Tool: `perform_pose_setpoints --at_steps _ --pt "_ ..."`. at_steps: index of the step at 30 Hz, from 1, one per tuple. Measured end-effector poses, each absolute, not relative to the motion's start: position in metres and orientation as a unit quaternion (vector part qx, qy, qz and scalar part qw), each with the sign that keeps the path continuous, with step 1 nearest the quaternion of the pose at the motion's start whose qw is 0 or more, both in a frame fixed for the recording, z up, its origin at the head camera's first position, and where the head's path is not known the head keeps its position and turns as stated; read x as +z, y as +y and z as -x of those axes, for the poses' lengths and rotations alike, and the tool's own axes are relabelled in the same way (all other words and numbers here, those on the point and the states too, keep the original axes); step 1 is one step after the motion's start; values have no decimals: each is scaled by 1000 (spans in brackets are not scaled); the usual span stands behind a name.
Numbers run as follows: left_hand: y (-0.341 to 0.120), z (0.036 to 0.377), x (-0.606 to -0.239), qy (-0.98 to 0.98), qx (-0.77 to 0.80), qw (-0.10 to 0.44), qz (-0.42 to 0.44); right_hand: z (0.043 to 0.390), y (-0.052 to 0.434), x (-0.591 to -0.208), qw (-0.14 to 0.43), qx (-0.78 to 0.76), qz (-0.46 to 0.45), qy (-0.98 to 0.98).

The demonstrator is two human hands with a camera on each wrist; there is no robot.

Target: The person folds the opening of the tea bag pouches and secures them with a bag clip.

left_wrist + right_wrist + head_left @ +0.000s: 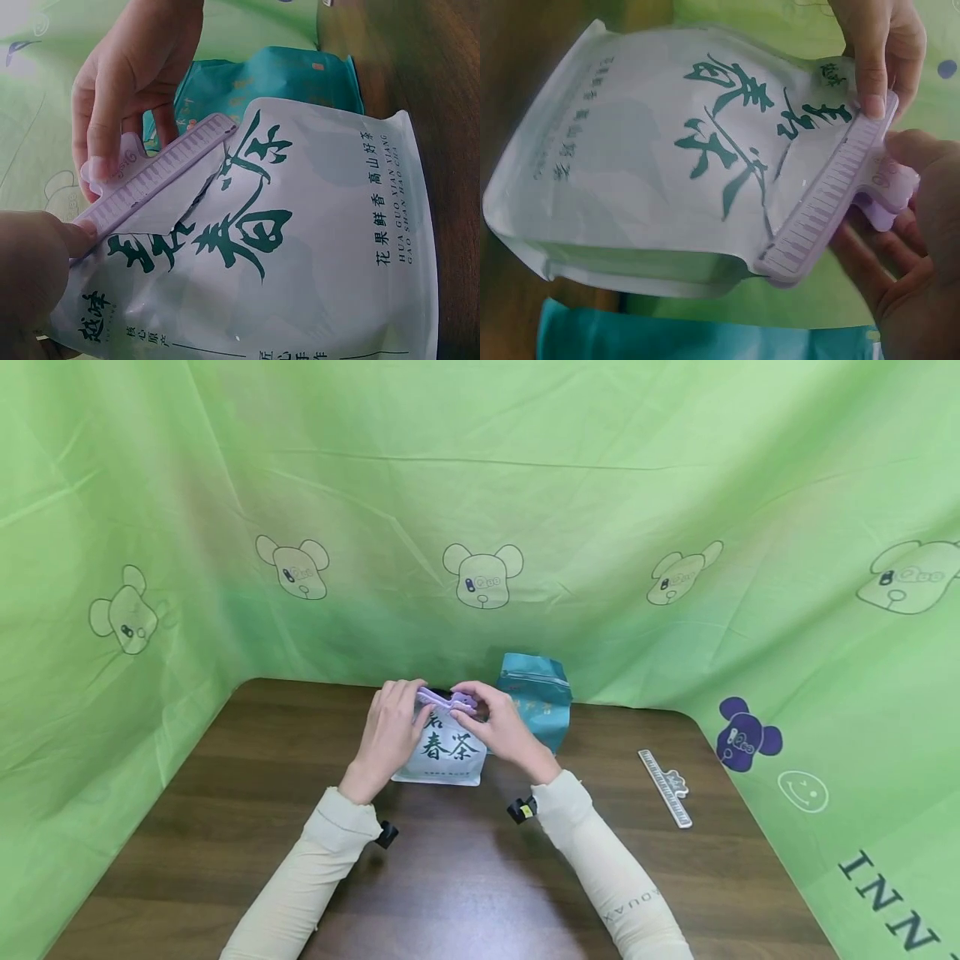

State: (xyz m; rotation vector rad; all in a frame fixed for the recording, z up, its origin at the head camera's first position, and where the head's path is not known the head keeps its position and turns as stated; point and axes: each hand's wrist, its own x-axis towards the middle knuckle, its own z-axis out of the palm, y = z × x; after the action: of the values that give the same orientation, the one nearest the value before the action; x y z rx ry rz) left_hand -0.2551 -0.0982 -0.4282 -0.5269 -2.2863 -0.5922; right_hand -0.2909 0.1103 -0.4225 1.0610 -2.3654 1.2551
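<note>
A white tea bag [444,753] with green characters stands upright on the brown table [450,877]. A purple sealing clip [448,699] lies along its folded top edge. My left hand [415,708] pinches the clip's left end between thumb and finger. My right hand [471,703] grips the clip's tabbed handle at the other end. In the left wrist view the clip [157,176] runs slantwise over the bag [315,255], and the right hand's fingers [101,146] press its tab. In the right wrist view the clip [829,206] clamps the bag [630,165].
A teal bag [542,695] stands right behind the white one, against the green curtain. A long white clip [666,787] lies flat on the table at the right. Green cloth walls [112,693] close the table on the left, back and right.
</note>
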Motion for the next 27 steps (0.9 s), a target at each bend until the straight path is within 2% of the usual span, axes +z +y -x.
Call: perform_pose_setpoints --at_steps 7,20,27 --pt "-100 254 -428 -884 -225 355 205 292 109 -419 123 326 -377 -858" --pt "-100 254 -430 -875 -222 375 211 290 107 -419 135 297 -392 -860" --pt "-100 253 -431 -868 -224 389 213 286 106 -417 162 268 -408 -857"
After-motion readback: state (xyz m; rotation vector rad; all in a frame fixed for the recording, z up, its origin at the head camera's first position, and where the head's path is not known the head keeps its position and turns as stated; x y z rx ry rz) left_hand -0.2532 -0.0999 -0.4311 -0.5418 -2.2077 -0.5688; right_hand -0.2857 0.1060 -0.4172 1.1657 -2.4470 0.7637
